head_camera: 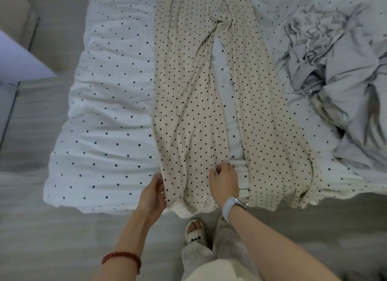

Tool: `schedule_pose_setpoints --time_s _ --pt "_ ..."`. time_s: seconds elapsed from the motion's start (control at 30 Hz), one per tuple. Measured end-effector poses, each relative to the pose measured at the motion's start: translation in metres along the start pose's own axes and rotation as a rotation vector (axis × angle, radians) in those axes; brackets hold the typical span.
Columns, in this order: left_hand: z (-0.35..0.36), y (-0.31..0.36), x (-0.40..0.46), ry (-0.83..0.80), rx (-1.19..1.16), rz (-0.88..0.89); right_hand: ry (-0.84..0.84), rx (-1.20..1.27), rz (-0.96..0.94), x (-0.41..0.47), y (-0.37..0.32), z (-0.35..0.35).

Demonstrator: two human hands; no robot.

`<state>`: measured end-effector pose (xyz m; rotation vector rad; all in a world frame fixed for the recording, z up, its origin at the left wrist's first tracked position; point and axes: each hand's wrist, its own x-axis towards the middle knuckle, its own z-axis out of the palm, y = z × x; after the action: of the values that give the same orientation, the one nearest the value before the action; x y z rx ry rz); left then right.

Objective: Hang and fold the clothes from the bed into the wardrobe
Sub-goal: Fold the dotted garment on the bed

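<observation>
dotted trousers (189, 105) flat on bed (109, 117), hems at 6 o'clock; left hand (154, 194) open at left-leg edge, right hand (224, 183) pinching inner edge — prob smooth & align legs b4 folding.

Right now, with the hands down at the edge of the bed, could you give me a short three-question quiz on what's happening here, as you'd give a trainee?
1. True or false: the beige dotted trousers lie spread flat on the bed, legs apart.
2. Which trouser leg do the left hand and right hand work on: A) the leg on the picture's left, B) the leg on the picture's right?
3. Fill in: the crumpled pile at the right of the bed is coloured ____.

Key: 1 true; 2 A; 3 grey.
</observation>
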<state>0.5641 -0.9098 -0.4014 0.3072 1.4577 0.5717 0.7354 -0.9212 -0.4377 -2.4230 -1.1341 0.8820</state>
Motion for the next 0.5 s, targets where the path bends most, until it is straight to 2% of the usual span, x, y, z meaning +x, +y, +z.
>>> schedule_pose_setpoints --time_s 0.2,0.33,0.5 --pt "0.007 0.002 0.004 -0.128 0.203 0.001 0.051 0.145 -0.014 -0.015 0.003 -0.015" --pt "0.020 0.003 0.005 -0.028 0.299 0.063 0.051 0.333 0.088 -0.021 0.008 -0.036" --pt "0.004 0.007 -0.007 0.078 0.238 0.126 0.062 0.426 0.152 -0.014 0.022 -0.072"
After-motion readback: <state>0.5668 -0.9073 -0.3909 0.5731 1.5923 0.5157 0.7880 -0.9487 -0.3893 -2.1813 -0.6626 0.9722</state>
